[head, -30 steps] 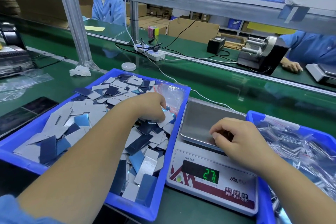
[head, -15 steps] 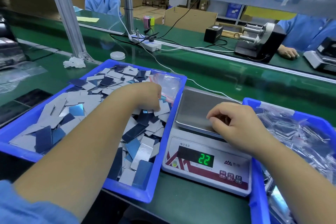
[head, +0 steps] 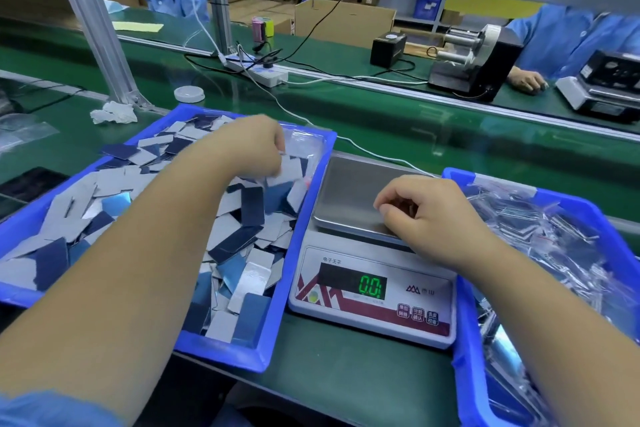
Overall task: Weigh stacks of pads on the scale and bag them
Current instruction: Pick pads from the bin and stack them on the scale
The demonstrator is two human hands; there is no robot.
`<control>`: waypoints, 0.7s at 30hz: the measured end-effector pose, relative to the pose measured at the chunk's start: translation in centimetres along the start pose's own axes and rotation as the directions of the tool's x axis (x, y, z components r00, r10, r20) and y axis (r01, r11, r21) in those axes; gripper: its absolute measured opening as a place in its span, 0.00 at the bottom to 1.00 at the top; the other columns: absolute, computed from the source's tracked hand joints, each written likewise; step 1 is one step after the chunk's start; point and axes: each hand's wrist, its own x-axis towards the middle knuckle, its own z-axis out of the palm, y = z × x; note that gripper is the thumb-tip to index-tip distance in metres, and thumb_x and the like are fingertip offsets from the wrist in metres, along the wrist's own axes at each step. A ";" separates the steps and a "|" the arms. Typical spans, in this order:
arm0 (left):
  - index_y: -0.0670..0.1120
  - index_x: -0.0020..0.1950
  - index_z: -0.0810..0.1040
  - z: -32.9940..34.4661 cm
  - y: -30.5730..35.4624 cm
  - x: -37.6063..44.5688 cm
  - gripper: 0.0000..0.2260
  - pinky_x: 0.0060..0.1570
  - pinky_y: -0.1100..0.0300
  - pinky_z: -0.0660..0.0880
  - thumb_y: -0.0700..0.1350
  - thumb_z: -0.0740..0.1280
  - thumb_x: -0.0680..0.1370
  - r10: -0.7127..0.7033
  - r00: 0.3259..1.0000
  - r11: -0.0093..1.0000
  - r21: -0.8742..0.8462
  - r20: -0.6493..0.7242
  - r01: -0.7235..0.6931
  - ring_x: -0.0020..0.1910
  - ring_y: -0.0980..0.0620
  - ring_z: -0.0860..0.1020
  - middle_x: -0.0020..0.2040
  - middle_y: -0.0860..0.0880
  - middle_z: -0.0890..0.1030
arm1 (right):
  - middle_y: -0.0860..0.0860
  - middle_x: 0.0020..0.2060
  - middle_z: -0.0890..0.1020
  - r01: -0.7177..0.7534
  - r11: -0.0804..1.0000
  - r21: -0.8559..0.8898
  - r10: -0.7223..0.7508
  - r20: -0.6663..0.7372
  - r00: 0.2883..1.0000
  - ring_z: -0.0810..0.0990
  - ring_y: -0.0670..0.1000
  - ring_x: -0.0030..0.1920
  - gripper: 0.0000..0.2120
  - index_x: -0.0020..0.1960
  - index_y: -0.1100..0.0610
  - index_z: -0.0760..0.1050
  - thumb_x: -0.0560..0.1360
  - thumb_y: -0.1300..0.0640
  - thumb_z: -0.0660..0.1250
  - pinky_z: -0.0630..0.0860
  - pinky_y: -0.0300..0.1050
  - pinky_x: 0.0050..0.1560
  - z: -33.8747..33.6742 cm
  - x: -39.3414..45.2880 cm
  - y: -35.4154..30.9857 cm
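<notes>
Several pads [head: 284, 166] in left grip [head: 249, 146]

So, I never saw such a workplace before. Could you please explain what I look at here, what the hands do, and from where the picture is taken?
The picture comes from a camera worn on the worker's head, looking down. There is no robot. The left hand reaches into a blue tray of loose grey and blue pads and seems to pinch some. The right hand, fingers curled, is over the scale, which reads zero. Another blue bin on the right holds bagged pads.
</notes>
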 end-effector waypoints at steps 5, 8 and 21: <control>0.51 0.44 0.77 -1.1 -0.1 0.4 0.07 0.26 0.64 0.69 0.39 0.69 0.72 -0.056 0.988 0.917 -0.399 -0.141 -0.005 0.29 0.54 0.77 0.38 0.49 0.81 | 0.44 0.36 0.82 -0.010 1.000 0.001 0.010 -0.005 1.000 0.77 0.41 0.40 0.06 0.42 0.54 0.81 0.73 0.63 0.68 0.69 0.28 0.40 -0.2 0.0 0.0; 0.52 0.44 0.77 -0.5 0.5 0.5 0.08 0.20 0.67 0.66 0.38 0.69 0.72 -0.063 0.985 0.849 -0.527 -0.162 -0.033 0.26 0.56 0.76 0.40 0.48 0.82 | 0.43 0.35 0.81 -0.045 0.999 -0.008 0.044 -0.057 0.997 0.77 0.41 0.42 0.07 0.42 0.53 0.81 0.73 0.63 0.68 0.70 0.29 0.41 -0.4 0.1 0.0; 0.50 0.54 0.78 3.9 6.4 -1.1 0.12 0.29 0.68 0.73 0.37 0.72 0.74 0.298 0.954 0.662 -0.727 0.032 -0.182 0.31 0.57 0.78 0.40 0.51 0.85 | 0.38 0.31 0.79 -0.297 0.954 0.030 0.292 -0.310 0.905 0.75 0.40 0.38 0.09 0.36 0.48 0.78 0.71 0.60 0.64 0.66 0.29 0.32 -1.6 0.7 1.3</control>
